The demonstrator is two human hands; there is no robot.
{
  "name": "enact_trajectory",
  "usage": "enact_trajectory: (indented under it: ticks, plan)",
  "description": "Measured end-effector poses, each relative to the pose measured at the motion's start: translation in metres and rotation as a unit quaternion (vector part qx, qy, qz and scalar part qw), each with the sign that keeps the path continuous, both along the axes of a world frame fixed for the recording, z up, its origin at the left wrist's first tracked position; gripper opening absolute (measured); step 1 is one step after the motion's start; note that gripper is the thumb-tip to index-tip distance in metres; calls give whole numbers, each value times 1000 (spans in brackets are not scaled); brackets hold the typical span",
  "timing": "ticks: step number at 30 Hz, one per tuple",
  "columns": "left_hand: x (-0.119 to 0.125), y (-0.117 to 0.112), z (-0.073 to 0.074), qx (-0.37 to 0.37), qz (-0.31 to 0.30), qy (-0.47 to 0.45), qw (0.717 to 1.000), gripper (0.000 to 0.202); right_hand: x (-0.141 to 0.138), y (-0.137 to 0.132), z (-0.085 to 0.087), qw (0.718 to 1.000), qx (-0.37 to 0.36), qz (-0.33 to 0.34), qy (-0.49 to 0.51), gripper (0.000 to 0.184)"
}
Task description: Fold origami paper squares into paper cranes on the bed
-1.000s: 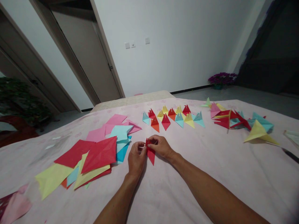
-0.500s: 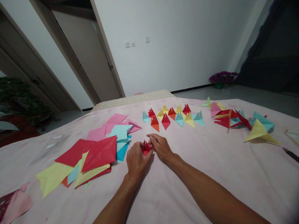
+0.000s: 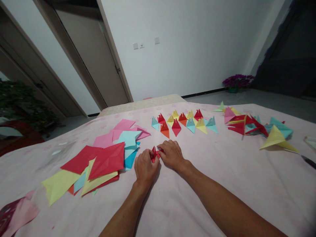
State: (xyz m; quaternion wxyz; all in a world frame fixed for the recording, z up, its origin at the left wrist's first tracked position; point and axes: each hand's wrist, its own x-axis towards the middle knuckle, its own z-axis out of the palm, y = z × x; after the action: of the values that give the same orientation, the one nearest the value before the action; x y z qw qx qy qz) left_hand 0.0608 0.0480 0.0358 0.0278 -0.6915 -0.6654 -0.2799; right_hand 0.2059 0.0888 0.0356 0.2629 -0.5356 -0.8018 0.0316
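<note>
Between my two hands is a small red origami crane (image 3: pixel 154 154), a pointed part of it standing up. My left hand (image 3: pixel 146 165) pinches its left side with curled fingers. On the other side, my right hand (image 3: pixel 171 154) has thumb and fingers closed on the crane's right part; the fingertips partly cover the paper. Just beyond the hands, several folded paper cranes in red, orange, yellow and light blue stand in rows, among them a red crane (image 3: pixel 176 127) and a light blue crane (image 3: pixel 191 125).
Flat paper sheets lie in a loose pile at left, a red sheet (image 3: pixel 108 160) on top and pink sheets (image 3: pixel 123 125) behind. At right sit larger folded papers, including a yellow one (image 3: pixel 276 138), near a dark-handled tool (image 3: pixel 308 162). Pink cloth (image 3: pixel 197 210) covers the table.
My right hand has turned more palm-down, its fingers curling over the crane's right side. The crane's red paper now spreads toward that hand. My left hand keeps its pinch.
</note>
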Motion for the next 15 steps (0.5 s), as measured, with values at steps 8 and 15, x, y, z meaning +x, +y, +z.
enact_trajectory:
  ticks: [8,15]
  plan:
    - [-9,5,-5,36,-15,-114,993,3,-2,5,-1,993,-8,-26,112,14]
    - [-20,14,-17,31,-44,-310,949,9,-1,10,-5,979,-47,15,200,15]
